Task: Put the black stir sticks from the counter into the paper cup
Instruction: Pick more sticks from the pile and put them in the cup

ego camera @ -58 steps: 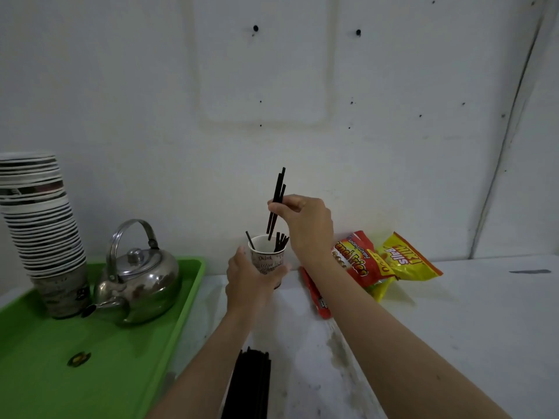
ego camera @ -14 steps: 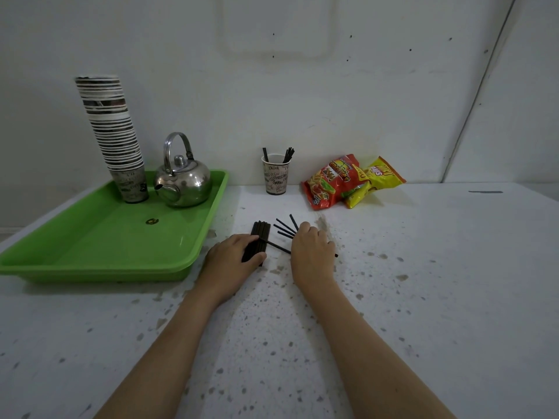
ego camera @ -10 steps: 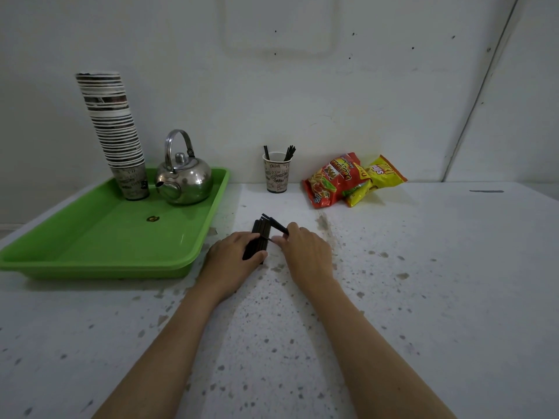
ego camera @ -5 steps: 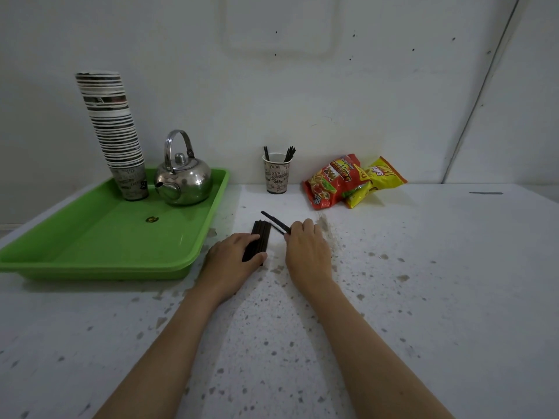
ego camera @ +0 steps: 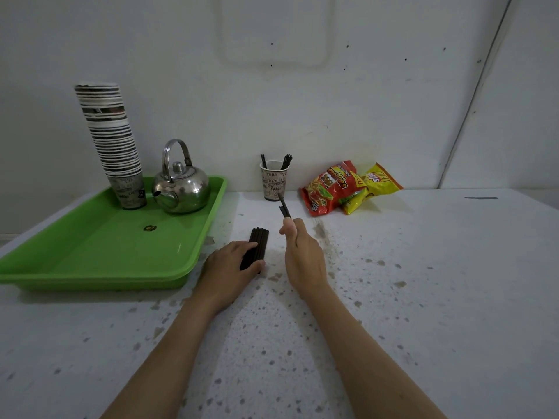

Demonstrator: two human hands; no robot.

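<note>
A few black stir sticks [ego camera: 283,207] rise from the right hand [ego camera: 304,255], pinched at its fingertips and pointing toward the paper cup [ego camera: 274,184], which already holds several sticks. Nearer than the cup, the stick bundle [ego camera: 255,247] lies on the tabletop [ego camera: 393,297] under the left hand's [ego camera: 231,272] curled fingers.

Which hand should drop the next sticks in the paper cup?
Right. The right hand already pinches a few black stir sticks, raised and pointing toward the paper cup straight ahead. The left hand is busy holding down the bundle of stir sticks on the counter.
</note>
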